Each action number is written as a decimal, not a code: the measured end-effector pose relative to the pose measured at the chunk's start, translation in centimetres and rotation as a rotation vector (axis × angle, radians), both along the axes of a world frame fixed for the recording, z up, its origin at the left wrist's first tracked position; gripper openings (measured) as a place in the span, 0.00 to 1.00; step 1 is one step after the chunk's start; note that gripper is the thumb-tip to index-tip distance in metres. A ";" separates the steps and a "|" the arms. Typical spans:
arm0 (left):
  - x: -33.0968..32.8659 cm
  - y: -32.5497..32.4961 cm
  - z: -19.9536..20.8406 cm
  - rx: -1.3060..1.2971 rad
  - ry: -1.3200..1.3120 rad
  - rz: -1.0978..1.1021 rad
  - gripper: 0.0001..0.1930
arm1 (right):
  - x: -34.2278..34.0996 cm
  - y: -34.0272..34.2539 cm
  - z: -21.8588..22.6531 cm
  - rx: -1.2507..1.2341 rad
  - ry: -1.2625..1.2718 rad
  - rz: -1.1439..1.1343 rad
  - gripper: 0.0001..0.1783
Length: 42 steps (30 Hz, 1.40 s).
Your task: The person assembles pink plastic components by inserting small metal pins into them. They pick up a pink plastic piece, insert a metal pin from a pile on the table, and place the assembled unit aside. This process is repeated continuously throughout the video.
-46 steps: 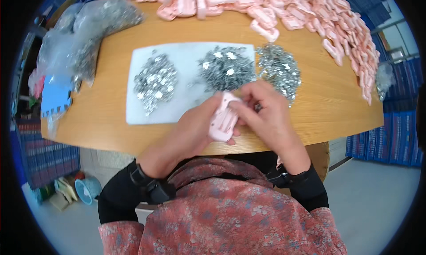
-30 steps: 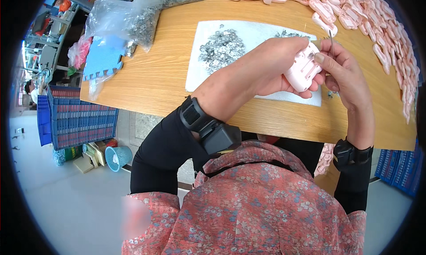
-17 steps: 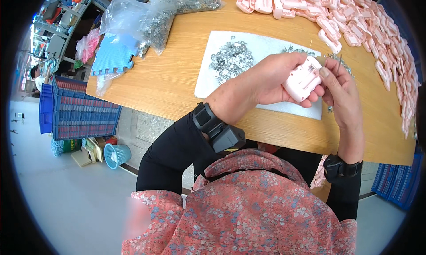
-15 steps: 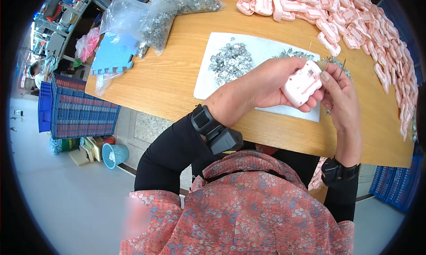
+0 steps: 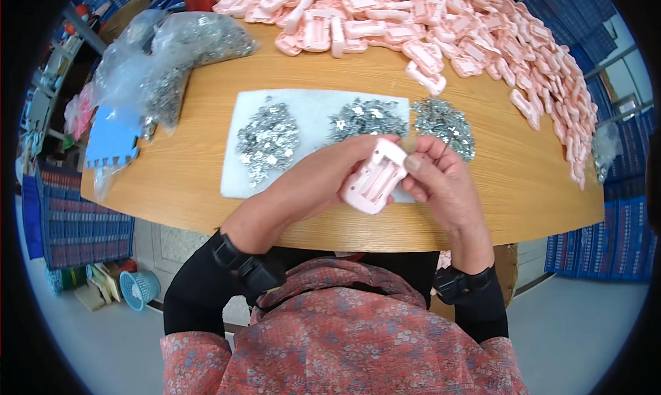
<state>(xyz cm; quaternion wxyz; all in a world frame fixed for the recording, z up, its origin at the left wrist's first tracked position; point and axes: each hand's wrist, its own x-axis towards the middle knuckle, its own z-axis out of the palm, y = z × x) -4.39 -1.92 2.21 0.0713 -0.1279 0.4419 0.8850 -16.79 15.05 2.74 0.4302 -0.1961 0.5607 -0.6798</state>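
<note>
My left hand (image 5: 344,162) holds a pale pink plastic casing (image 5: 375,182) over the table's near side, its hollow face with a long recess turned up. Against the casing's upper right corner, my right hand (image 5: 441,178) is closed, thumb and fingers pinched together. A small tan piece (image 5: 409,144) shows at those fingertips, but its kind is unclear. Behind the hands lies a white foam sheet (image 5: 310,102) bearing two heaps of small silvery metal parts, a left heap (image 5: 268,139) and a right heap (image 5: 365,118). A third metal heap (image 5: 444,125) lies beside the sheet on the wood.
Many pink casings (image 5: 475,37) pile along the table's far and right edges. Clear bags of metal parts (image 5: 169,71) and a blue foam mat (image 5: 113,133) sit at the left. Blue crates (image 5: 86,219) and a light-blue basket (image 5: 140,290) stand on the floor.
The view has shifted, so the table and hands appear further left. The casing stays in my left hand, turned slightly, and my right fingers remain pinched at its upper corner.
</note>
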 end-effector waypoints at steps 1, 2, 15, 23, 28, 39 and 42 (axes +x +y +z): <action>0.2 -0.2 -0.4 -0.054 0.007 -0.009 0.24 | 0.2 0.0 0.0 -0.003 -0.002 0.000 0.11; 0.2 -0.5 -1.0 -0.108 0.014 -0.017 0.24 | 0.3 0.1 0.3 0.026 0.008 -0.002 0.11; 1.8 0.9 0.1 -0.837 0.061 0.027 0.20 | 1.6 0.4 -0.5 0.086 0.023 0.027 0.15; 1.8 0.8 -1.3 -0.251 -0.002 0.102 0.18 | 2.4 0.0 0.7 0.041 0.126 -0.032 0.13; 2.4 0.0 -0.9 0.327 -0.009 0.070 0.18 | 2.6 -0.1 -0.5 0.019 0.253 -0.038 0.09; 3.2 0.5 -1.4 0.441 0.063 0.024 0.16 | 3.5 -1.3 0.5 -0.032 0.341 0.001 0.06; 3.4 0.4 -1.6 0.436 0.068 0.027 0.17 | 3.5 -1.3 0.4 -0.032 0.398 0.010 0.07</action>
